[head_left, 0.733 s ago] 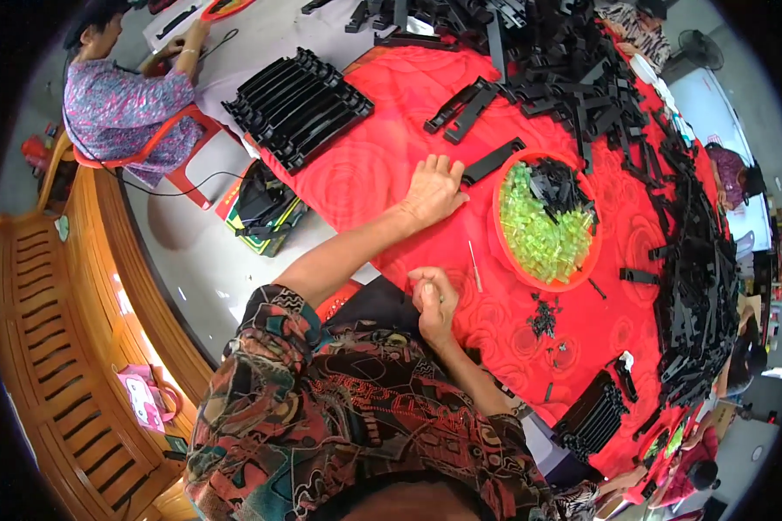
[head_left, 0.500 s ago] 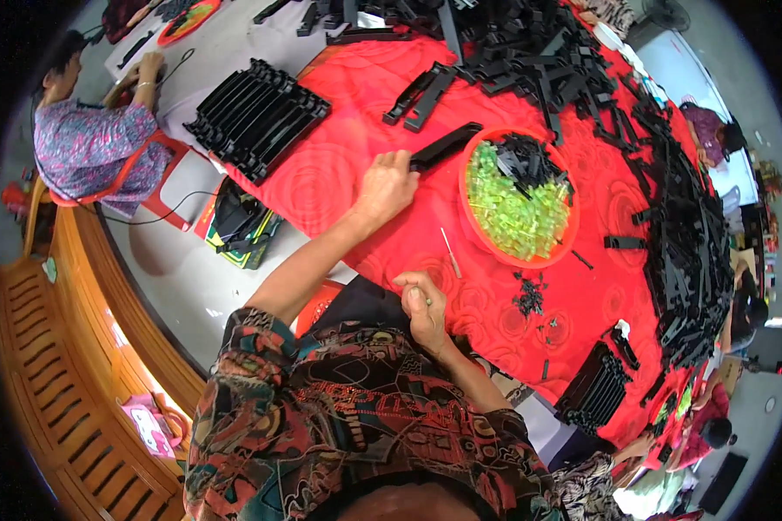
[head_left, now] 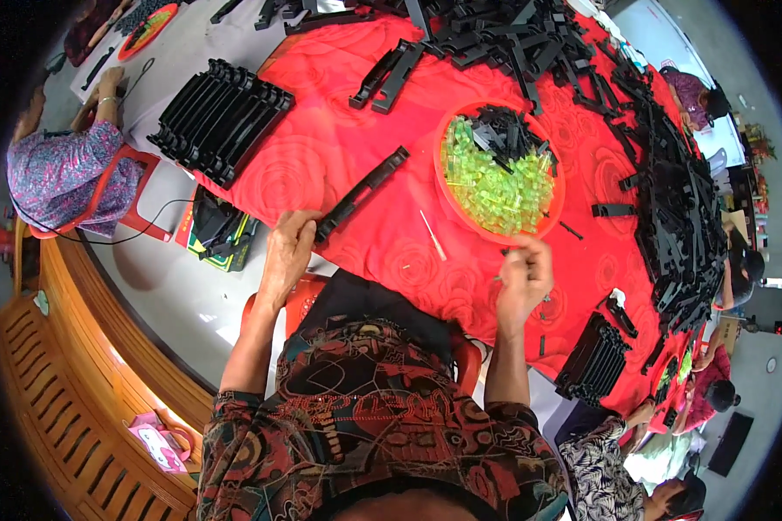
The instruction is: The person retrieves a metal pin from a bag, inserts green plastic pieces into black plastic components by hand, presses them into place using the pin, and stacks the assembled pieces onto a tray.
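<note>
My left hand is closed on the near end of a long black plastic strip, which slants up to the right across the red tablecloth. My right hand is over the cloth just below the orange-red basin, its fingers curled together and slightly blurred. What they pinch, if anything, is too small to make out. Inside the basin lie yellow-green translucent pieces and small black parts. A thin screwdriver-like tool with a pale handle rests on the cloth between my hands.
A row of black strips sits at the left, and a smaller stack at the lower right. Heaped black strips cover the far and right sides. A co-worker sits at the left; others are along the right.
My left hand has drawn the black strip down and left, toward me. My right hand has moved from near my body to the right, up to the area below the basin.
</note>
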Available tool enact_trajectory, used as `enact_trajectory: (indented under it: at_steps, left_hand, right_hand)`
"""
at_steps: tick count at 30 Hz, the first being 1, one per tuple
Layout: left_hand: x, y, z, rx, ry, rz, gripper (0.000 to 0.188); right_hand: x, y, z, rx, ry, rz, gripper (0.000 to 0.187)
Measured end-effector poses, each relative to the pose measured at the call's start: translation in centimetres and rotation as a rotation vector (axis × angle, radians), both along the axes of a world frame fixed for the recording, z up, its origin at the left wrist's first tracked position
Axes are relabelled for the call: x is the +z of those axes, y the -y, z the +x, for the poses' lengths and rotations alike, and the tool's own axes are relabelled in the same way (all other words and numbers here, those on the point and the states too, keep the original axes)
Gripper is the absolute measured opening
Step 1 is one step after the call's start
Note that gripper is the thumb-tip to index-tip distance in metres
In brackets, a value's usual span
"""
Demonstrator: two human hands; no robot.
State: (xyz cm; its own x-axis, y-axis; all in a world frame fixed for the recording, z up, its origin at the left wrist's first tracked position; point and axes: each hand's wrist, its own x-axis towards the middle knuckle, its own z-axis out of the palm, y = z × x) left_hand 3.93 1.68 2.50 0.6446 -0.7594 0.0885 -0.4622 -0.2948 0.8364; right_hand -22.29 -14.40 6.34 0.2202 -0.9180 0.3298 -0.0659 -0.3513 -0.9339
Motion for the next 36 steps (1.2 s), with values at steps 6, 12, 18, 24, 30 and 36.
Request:
enact_trajectory:
  at_steps: [6, 12, 18, 24, 30, 36]
  left_hand:
    - [1.2, 0.9, -1.4, 0.017, 0.575, 0.04, 0.044]
    - [-1.3, 2.1, -2.4, -0.017, 0.556, 0.006, 0.048]
    - [-2.1, 2.1, -1.9, 0.0, 0.472, 0.003, 0.038]
    - [-1.7, 0.3, -1.4, -0.031, 0.433, 0.009, 0.038]
    - [-1.9, -0.1, -1.9, -0.005, 0.406, -0.065, 0.038]
    - [-2.2, -1.1, -2.3, 0.061, 0.372, -0.138, 0.038]
  right_hand:
    - [-2.9, -1.4, 0.3, 0.089, 0.25, 0.135, 0.013]
    - [-7.1, -3.2, 1.5, 0.109, 0.189, 0.246, 0.01]
    - [-6.1, -2.9, 1.7, 0.144, 0.038, 0.311, 0.006]
    - [0.6, 3.4, 1.7, 0.08, -0.491, -0.304, 0.013]
    - [-0.1, 8.8, 2.7, 0.272, -0.866, -0.478, 0.017]
    - [1.7, 8.4, 3.5, 0.335, -1.08, -0.425, 0.014]
